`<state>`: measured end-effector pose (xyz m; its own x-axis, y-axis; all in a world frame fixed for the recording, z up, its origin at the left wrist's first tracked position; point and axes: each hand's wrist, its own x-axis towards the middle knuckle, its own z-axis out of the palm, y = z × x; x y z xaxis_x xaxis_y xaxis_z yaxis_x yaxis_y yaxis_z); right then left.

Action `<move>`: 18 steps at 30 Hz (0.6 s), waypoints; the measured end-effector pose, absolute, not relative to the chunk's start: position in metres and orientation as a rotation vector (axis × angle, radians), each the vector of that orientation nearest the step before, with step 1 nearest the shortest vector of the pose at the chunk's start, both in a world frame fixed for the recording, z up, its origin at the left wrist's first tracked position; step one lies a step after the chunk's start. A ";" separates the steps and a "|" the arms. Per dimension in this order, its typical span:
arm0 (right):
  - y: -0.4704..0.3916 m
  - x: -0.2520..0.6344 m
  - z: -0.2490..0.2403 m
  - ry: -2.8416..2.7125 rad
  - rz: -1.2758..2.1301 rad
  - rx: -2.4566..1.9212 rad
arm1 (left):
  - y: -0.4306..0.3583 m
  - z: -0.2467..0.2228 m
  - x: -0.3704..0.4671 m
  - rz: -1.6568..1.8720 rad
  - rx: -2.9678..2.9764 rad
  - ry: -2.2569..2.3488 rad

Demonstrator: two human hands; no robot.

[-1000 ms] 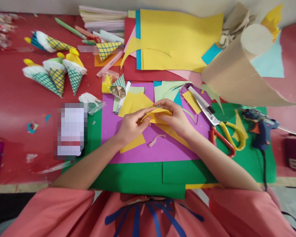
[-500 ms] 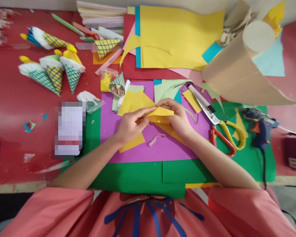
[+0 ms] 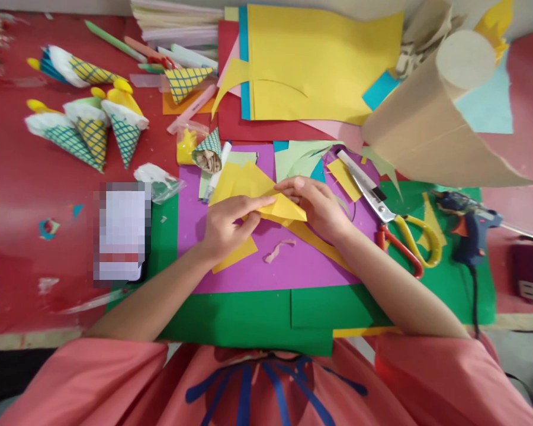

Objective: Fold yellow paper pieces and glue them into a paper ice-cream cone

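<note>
A folded piece of yellow paper is held above the purple sheet. My left hand pinches its left end, with the index finger laid along the top and the thumb below. My right hand curls round the far right side, fingertips at the paper's upper edge; its lower fingers are partly hidden. More yellow paper lies beneath and behind the hands. A thin pink scrap rests just in front of them. To the right of my right hand are scissors with red and yellow handles.
A glue gun and a brown paper roll stand at the right. Patterned paper cones lie at the left, above a phone. Yellow sheets are stacked at the back, and a green sheet spans the front.
The folded yellow paper has tilted, its right corner now pointing down toward me. My left index finger has slid onto its top, and my right fingers have moved to its far edge.
</note>
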<state>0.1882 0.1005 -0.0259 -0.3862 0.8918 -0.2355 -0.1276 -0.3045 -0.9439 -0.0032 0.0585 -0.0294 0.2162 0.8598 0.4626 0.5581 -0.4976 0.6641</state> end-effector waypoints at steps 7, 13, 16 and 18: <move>0.096 0.189 -0.021 -1.394 1.791 -1.055 | 0.061 -0.034 -0.003 1.207 2.180 1.182; 0.092 0.186 -0.031 -1.281 1.704 -1.030 | 0.060 -0.034 -0.006 1.162 2.014 1.311; 0.088 0.185 -0.033 -1.286 1.614 -1.036 | 0.059 -0.035 -0.007 1.143 1.871 1.332; 0.086 0.185 -0.034 -1.324 1.542 -1.062 | 0.060 -0.035 -0.006 1.107 1.807 1.331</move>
<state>0.1849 0.0861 -0.0340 -0.3050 0.9486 -0.0845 -0.0603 -0.1078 -0.9923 -0.0064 0.0596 -0.0352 0.1373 0.9562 0.2586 0.4285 -0.2927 0.8548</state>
